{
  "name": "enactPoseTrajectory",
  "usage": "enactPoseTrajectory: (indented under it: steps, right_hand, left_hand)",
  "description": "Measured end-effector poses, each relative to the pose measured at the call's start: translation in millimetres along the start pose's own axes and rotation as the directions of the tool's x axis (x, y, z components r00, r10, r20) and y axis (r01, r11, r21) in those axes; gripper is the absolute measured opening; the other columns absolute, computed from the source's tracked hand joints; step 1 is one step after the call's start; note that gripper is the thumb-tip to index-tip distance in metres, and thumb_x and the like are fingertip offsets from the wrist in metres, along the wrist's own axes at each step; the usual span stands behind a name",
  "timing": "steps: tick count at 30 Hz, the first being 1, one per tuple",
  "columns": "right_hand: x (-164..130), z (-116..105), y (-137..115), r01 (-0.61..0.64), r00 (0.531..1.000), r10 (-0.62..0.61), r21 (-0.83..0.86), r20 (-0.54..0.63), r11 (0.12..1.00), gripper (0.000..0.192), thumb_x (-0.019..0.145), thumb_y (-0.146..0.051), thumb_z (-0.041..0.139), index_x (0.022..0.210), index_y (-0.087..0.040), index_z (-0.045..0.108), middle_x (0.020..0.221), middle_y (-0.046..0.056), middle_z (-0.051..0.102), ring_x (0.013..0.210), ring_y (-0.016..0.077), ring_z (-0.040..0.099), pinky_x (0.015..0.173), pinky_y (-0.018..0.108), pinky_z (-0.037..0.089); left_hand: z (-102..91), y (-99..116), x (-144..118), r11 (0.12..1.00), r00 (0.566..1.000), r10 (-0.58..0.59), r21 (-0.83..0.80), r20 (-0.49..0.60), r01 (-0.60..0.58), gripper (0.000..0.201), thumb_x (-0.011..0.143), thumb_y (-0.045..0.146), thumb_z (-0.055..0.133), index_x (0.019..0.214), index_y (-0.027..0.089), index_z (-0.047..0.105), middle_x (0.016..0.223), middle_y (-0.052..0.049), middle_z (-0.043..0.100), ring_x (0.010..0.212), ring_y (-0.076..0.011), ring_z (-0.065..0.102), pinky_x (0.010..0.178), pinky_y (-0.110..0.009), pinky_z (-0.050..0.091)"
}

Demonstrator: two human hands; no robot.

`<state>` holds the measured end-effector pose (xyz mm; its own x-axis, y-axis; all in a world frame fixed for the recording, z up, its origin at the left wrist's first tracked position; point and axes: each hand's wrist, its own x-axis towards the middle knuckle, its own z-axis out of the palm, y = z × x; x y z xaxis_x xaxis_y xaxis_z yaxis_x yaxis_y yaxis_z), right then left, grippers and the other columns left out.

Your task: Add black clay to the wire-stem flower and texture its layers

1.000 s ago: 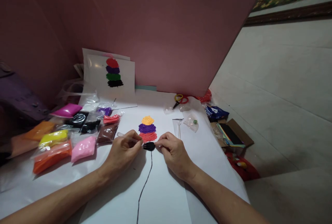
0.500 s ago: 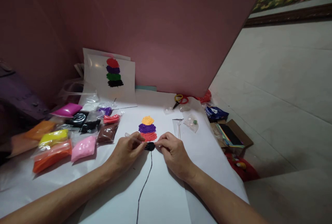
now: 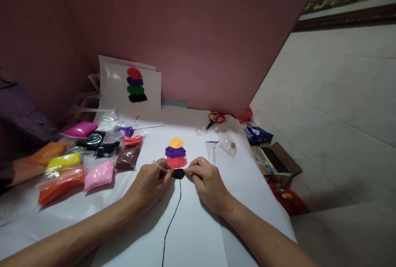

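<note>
Black, a flat rounded piece of soft clay (image 3: 178, 173) lay on the white paper sheet (image 3: 198, 225), just below the coral-red fringed clay band (image 3: 176, 163). The left hand (image 3: 151, 181) grasped a slim translucent plastic stick (image 3: 159, 165) at the piece's left edge; the right hand (image 3: 206, 179) had its fingertips together at the other edge, whether gripping I couldn't tell. Yellow-and-red-handled scissors (image 3: 210, 124) lay farther back.

The left hand (image 3: 148, 182) sits closer to the right hand (image 3: 206, 180). The clear tool (image 3: 159, 166) juts out less to the left of its grip and slants more steeply. Just right of that grip, the black piece (image 3: 178, 173) looks shorter, its pale gaps narrower.
</note>
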<state>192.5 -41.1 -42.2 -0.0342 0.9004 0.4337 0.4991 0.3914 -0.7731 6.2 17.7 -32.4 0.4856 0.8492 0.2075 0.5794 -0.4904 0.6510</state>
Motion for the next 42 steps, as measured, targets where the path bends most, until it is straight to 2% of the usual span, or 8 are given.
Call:
enactPoseTrajectory:
  steps: [6,14,25,32,36,39,42]
  right_hand:
    - [-0.1,0.2,1.1,0.001,1.000,-0.001,-0.002,0.002,1.000,0.033,0.081,0.004,0.048,0.079,-0.019,0.072,0.081,0.003,0.059,0.073,0.0145,0.058,0.068,0.027,0.048]
    - [0.0,0.8,3.0,0.004,1.000,-0.004,-0.004,0.002,1.000,0.034,0.079,0.005,0.046,0.076,-0.019,0.071,0.080,0.002,0.057,0.072,0.0140,0.057,0.067,0.027,0.047]
    - [-0.4,0.0,1.4,0.002,1.000,-0.002,0.014,-0.003,1.000,0.030,0.081,0.001,0.046,0.071,-0.018,0.068,0.078,0.002,0.055,0.071,0.0138,0.056,0.066,0.027,0.046]
    - [0.9,0.6,0.9,0.002,1.000,-0.002,0.010,-0.005,1.000,0.030,0.080,0.001,0.046,0.071,-0.018,0.067,0.078,0.002,0.055,0.070,0.0133,0.056,0.066,0.026,0.046]
    - [0.7,0.6,0.5,-0.002,1.000,0.002,0.014,-0.006,1.000,0.030,0.080,0.001,0.046,0.070,-0.018,0.067,0.078,0.002,0.055,0.070,0.0133,0.056,0.066,0.026,0.046]
    - [0.2,0.9,0.7,-0.005,1.000,0.005,0.019,-0.008,1.000,0.030,0.080,0.001,0.045,0.071,-0.018,0.067,0.078,0.002,0.056,0.070,0.0134,0.056,0.066,0.026,0.046]
    - [0.2,0.8,1.0,-0.008,1.000,0.008,0.022,-0.006,1.000,0.031,0.079,0.002,0.045,0.071,-0.018,0.067,0.078,0.002,0.056,0.070,0.0135,0.056,0.066,0.026,0.046]
  left_hand:
    - [-0.1,2.5,-1.5,0.998,0.998,-0.061,0.016,-0.018,0.061,0.025,0.083,0.036,0.043,0.068,0.020,0.056,0.058,-0.002,0.062,0.046,-0.0139,0.048,0.049,-0.026,0.032]
    - [-3.6,4.7,-1.5,0.998,0.997,-0.055,-0.017,-0.053,0.054,0.017,0.078,0.029,0.043,0.067,0.020,0.054,0.062,-0.002,0.064,0.052,-0.0154,0.056,0.053,-0.027,0.037]
    - [-3.7,3.5,-3.2,0.998,0.994,-0.061,0.012,-0.087,0.062,0.016,0.076,0.026,0.042,0.066,0.021,0.053,0.059,-0.002,0.062,0.053,-0.0158,0.056,0.055,-0.027,0.039]
    - [-5.3,4.5,-3.8,0.994,0.989,-0.109,-0.001,-0.099,0.110,0.017,0.075,0.028,0.043,0.062,0.021,0.052,0.057,-0.001,0.060,0.051,-0.0157,0.054,0.053,-0.028,0.038]
    - [-7.7,7.7,-3.6,0.983,0.976,-0.181,-0.065,-0.123,0.174,0.016,0.072,0.030,0.045,0.061,0.021,0.053,0.054,0.001,0.059,0.050,-0.0152,0.053,0.050,-0.026,0.036]
    - [-9.7,6.9,-2.3,0.956,0.947,-0.268,-0.171,-0.179,0.238,0.016,0.070,0.031,0.049,0.059,0.021,0.054,0.051,0.002,0.057,0.048,-0.0139,0.050,0.047,-0.024,0.033]
    - [-10.8,4.4,-0.7,0.934,0.926,-0.298,-0.269,-0.229,0.234,0.017,0.069,0.033,0.053,0.058,0.020,0.055,0.050,0.003,0.056,0.049,-0.0133,0.049,0.046,-0.023,0.032]
